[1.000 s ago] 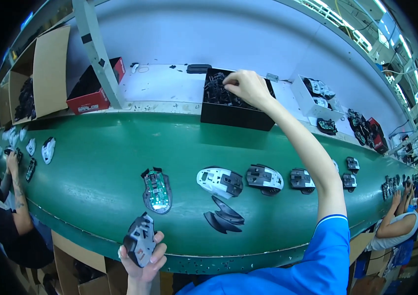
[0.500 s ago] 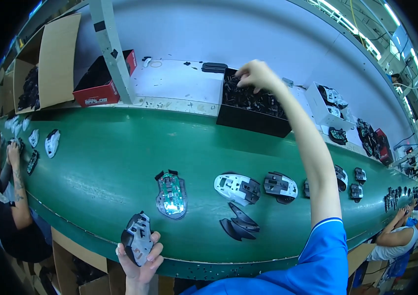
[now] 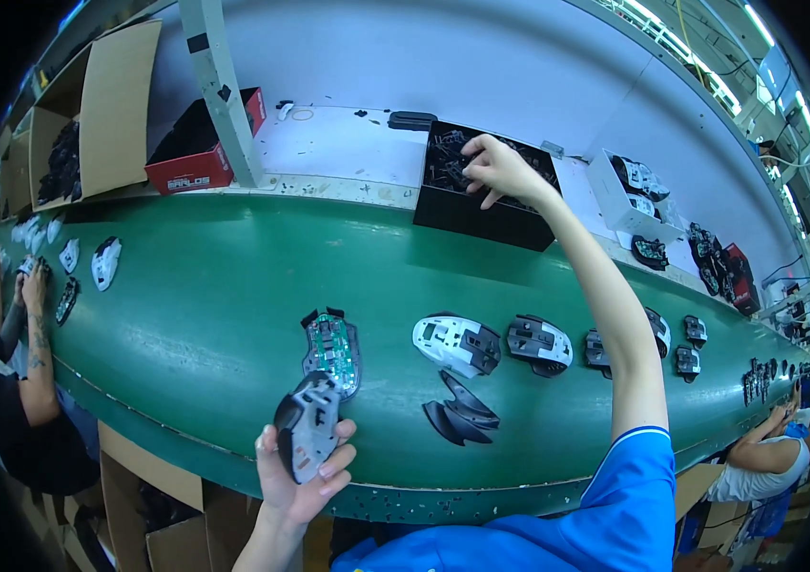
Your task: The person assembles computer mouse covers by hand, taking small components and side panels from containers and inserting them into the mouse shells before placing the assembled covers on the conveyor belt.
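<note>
My left hand [image 3: 314,477] is closed round a grey and black computer mouse shell [image 3: 311,426], held up at the near edge of the bench. Just behind it lies a mouse base with a green circuit board [image 3: 332,345], its near end partly covered by the shell. My right hand [image 3: 500,172] is over a black box [image 3: 481,221] of small black parts, fingers curled together; whatever they pinch is too small to make out. Between my arms lie a white and black mouse shell [image 3: 457,345], another mouse shell [image 3: 538,345] and some black curved side pieces [image 3: 462,410].
More mouse parts [image 3: 689,360] lie to the right on the green bench [image 3: 233,286]. A white box [image 3: 619,205] of shells and a red box [image 3: 190,173] stand on the back ledge. A cardboard box [image 3: 119,105] is far left. Co-workers [image 3: 28,381] sit at both sides.
My left hand has moved right and up with the mouse shell, now overlapping the circuit board base. My right hand has drawn slightly nearer over the black box, its fingers still curled.
</note>
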A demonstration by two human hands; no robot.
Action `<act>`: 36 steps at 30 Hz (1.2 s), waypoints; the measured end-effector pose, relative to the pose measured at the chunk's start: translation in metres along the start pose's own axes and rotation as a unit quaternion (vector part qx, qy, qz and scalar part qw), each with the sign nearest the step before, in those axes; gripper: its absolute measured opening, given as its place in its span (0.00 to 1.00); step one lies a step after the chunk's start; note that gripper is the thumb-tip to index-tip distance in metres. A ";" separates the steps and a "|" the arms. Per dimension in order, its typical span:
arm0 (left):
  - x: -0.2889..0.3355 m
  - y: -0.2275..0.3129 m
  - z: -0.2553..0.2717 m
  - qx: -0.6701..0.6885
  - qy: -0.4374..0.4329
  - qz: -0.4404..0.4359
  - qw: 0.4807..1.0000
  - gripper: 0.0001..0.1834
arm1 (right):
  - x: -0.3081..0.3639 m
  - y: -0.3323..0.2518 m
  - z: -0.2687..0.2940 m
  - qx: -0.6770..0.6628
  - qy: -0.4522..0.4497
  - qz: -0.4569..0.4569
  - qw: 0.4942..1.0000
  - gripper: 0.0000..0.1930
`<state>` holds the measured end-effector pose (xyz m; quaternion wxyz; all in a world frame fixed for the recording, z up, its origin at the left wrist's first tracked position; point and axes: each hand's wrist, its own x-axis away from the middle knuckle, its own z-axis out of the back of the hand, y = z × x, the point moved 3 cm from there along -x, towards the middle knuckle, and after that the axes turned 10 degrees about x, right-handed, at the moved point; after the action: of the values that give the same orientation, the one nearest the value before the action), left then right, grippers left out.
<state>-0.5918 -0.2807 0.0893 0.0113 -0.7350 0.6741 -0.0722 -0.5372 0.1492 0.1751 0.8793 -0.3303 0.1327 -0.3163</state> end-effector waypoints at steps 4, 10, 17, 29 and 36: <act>-0.007 -0.009 0.002 -0.041 0.000 0.033 0.999 0.41 | 0.002 -0.016 -0.019 0.303 -0.014 0.146 0.942 0.25; 0.003 -0.004 0.001 -0.034 -0.001 0.015 0.999 0.39 | 0.001 -0.027 -0.006 0.306 -0.070 0.085 0.946 0.13; -0.003 -0.009 -0.005 -0.027 0.080 0.008 0.996 0.37 | 0.079 -0.068 0.015 0.048 0.049 0.163 0.984 0.12; 0.013 -0.068 -0.037 -0.309 0.016 0.127 0.943 0.37 | 0.290 -0.142 -0.071 0.154 0.017 0.427 0.891 0.11; 0.035 -0.076 -0.047 -0.477 0.081 0.118 0.867 0.26 | 0.326 -0.158 -0.067 0.291 0.080 0.491 0.817 0.11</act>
<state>-0.5190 -0.3045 0.1473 -0.3864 -0.5578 0.7066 0.2006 -0.3916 -0.1857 0.2218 0.9593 0.0763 0.2492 0.1087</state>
